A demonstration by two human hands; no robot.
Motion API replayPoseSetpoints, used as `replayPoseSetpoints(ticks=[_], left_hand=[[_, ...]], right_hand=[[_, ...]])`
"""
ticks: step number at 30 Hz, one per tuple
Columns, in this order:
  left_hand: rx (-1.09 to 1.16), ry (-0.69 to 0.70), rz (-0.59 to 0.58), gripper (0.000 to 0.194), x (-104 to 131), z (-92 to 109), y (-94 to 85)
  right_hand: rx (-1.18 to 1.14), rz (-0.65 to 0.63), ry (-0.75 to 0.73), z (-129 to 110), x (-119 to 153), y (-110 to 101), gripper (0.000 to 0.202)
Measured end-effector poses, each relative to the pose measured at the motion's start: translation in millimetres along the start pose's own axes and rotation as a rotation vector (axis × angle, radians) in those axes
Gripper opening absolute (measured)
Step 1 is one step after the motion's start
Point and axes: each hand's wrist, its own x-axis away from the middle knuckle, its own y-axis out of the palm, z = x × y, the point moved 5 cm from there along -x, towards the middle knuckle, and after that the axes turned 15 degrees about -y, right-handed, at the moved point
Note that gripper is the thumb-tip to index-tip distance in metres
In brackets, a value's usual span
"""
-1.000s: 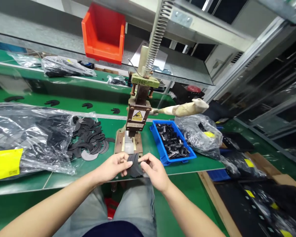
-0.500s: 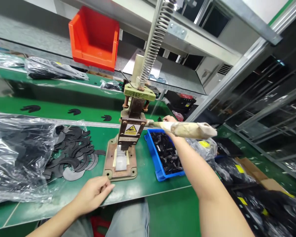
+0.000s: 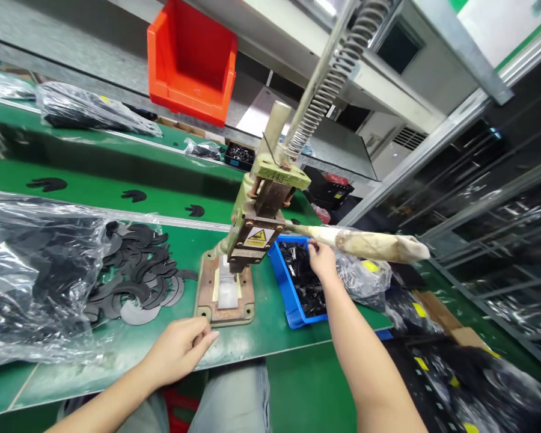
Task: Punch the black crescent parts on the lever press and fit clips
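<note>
My left hand [image 3: 180,347] rests at the table's front edge with its fingers curled in and the thumb alongside; nothing shows in it. Just beyond it stands a hand press [image 3: 258,231] with a warning sticker, its base [image 3: 206,294] holding a pale, translucent block [image 3: 228,291]. My right hand [image 3: 323,261] is over the right side of a blue bin [image 3: 293,319], below the press's wrapped lever [image 3: 374,242]. Its fingers are slightly bent, partly apart, with no part visible between them. Small black parts [image 3: 309,294] fill the bin.
Flat black curved pieces [image 3: 139,288] spill from a clear plastic bag [image 3: 36,276] on the left. Several black pieces [image 3: 133,195] lie on the green strip behind. A red bin [image 3: 192,66] sits on the shelf above. Bagged parts [image 3: 365,270] stand at right.
My right hand has drawn back from beyond the blue bin to over its right side. My left hand stays at the table edge. The view has shifted, and the press appears more tilted.
</note>
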Motion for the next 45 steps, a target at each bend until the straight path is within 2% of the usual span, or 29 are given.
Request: replayPoseSetpoints(ticks=[3, 5, 9, 13, 24, 35, 45], left_hand=[[-0.051, 0.038, -0.012, 0.038, 1, 7, -0.8], [-0.106, 0.080, -0.031, 0.038, 2, 13, -1.1], [-0.184, 0.130, -0.064, 0.030, 5, 20, -3.6], [-0.203, 0.156, -0.086, 0.026, 7, 21, -7.2], [-0.194, 0.185, -0.091, 0.026, 8, 18, -12.5], [-0.115, 0.111, -0.020, 0.030, 9, 12, -8.1], [-0.170, 0.020, 0.027, 0.038, 9, 1, 5.6]], right_hand=[[0.017, -0.151, 0.047, -9, 46, 5, 0.038], [0.025, -0.257, 0.053, -15, 64, 11, 0.038], [0.065, -0.402, 0.049, -26, 70, 23, 0.041], [0.113, -0.463, 0.072, -33, 65, 29, 0.039], [0.127, -0.453, 0.069, -45, 80, 30, 0.039], [0.163, -0.494, 0.009, -60, 89, 14, 0.038], [0.070, -0.454, -0.053, -43, 88, 14, 0.039]])
